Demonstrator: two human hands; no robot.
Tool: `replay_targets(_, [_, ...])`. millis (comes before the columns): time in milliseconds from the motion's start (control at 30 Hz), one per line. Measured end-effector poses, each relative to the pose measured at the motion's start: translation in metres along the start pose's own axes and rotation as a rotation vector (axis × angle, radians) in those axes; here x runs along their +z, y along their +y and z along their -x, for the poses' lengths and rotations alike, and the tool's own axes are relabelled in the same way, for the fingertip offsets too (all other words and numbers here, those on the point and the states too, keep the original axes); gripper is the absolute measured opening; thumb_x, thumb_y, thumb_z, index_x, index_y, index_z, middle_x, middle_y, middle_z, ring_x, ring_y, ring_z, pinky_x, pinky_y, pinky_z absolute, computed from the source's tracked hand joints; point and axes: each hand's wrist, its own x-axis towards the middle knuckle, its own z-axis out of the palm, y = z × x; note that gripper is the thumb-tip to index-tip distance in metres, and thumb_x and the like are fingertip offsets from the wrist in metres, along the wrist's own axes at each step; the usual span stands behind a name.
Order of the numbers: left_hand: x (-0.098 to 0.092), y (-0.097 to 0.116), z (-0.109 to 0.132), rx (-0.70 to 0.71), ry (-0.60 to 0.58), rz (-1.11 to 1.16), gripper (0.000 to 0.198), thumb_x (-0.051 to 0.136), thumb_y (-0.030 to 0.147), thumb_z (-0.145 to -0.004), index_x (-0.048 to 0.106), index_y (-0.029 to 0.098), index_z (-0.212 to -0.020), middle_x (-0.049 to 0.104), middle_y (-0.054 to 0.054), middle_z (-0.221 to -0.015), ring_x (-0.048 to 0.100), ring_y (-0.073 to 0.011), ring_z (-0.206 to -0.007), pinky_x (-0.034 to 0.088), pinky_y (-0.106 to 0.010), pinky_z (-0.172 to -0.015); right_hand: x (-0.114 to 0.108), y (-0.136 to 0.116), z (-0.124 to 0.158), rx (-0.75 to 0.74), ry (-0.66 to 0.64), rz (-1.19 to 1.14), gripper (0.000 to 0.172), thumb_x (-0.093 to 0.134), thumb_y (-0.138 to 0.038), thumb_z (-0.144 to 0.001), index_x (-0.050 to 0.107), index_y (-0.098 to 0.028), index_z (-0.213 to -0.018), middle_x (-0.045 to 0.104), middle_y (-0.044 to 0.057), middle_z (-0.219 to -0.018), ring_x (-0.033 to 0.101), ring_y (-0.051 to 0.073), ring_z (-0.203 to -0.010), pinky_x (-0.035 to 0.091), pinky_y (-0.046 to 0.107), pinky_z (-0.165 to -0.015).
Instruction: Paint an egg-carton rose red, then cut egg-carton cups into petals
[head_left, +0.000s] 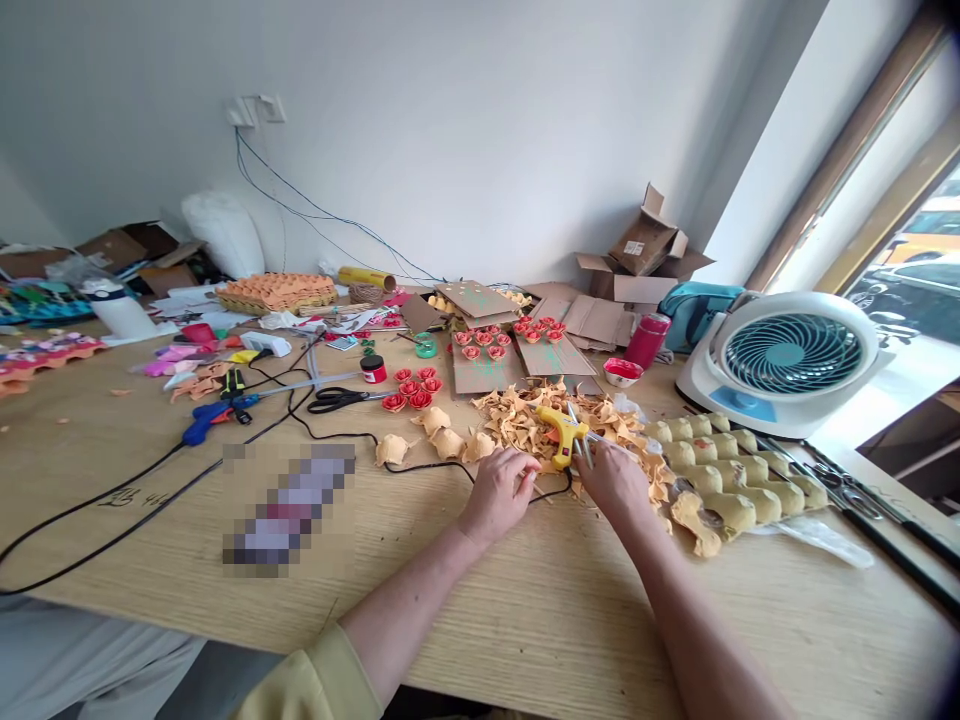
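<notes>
My left hand [500, 497] is closed in a pinch at the near edge of a heap of torn orange egg-carton pieces [510, 415]; what its fingertips hold is too small to make out. Just right of it, my right hand [616, 482] has its fingers closed around a slim silver metal tool [586, 452], its kind unclear. Between and beyond the hands, a yellow glue gun [562, 432] lies over the heap, with its black cord trailing left behind my left hand. Several orange carton cups [448, 444] stand in a row left of the heap.
Red paper flowers [412, 388] sit behind the cups, some on cardboard [484, 368]. Black scissors [337, 400] and a blue glue gun [199, 424] lie left. A blurred patch [292, 508] covers something nearer me. Egg cartons [735, 480] and a fan [795, 350] stand right.
</notes>
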Motion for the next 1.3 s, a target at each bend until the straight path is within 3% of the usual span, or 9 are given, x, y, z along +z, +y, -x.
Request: replay_targets(1300, [0.000,0.013,0.003,0.042,-0.096,-0.039,0.017,0.055,0.012,-0.090,0.069,0.022,-0.091,0.073,-0.003,-0.093,0.064,-0.0204,-0.096,0.045,-0.035,-0.089,0.002,0.001,-0.001,-0.003,0.002,0.029,0.045,0.045,-0.051,-0.098,0.068,-0.014,-0.110,0.073,0.018,-0.112,0.070,0.030,-0.105,0.051,0.035,-0.081])
